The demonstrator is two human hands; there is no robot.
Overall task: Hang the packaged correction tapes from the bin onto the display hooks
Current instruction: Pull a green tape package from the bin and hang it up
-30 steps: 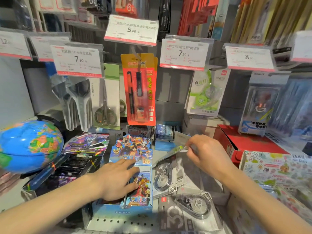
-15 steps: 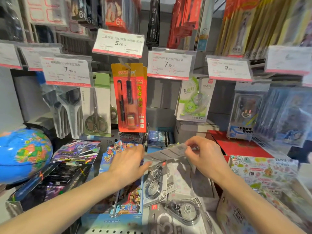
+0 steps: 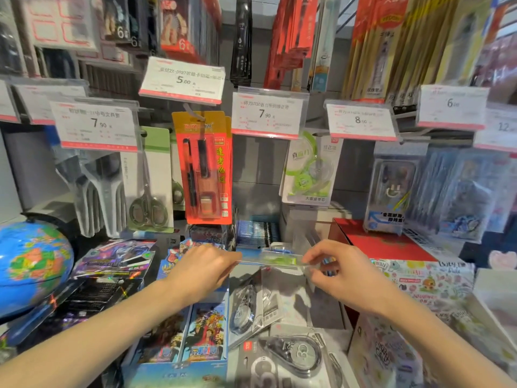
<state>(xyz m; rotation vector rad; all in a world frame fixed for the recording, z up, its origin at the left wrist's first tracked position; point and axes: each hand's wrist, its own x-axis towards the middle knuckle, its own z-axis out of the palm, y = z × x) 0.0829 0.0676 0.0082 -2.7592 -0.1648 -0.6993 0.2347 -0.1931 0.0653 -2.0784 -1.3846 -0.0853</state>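
A flat green-and-clear correction tape package (image 3: 272, 260) is held level between both hands, seen edge-on. My left hand (image 3: 201, 271) pinches its left end and my right hand (image 3: 340, 271) pinches its right end. Below them the clear bin (image 3: 326, 312) holds more packaged correction tapes, one black-and-white pack (image 3: 247, 308) leaning and a larger one (image 3: 291, 357) lying at the front. Above, a green correction tape pack (image 3: 309, 170) hangs on a display hook under the 7.90 price tag (image 3: 268, 113).
An orange pen set (image 3: 205, 169) and scissors (image 3: 148, 191) hang to the left. A blue globe (image 3: 30, 264) stands at far left, card boxes (image 3: 193, 340) by the bin, a red box (image 3: 383, 242) and sticker packs (image 3: 419, 278) on the right.
My left hand left the card box and took the package's left end. Both hands have lifted the package up from the bin and turned it level.
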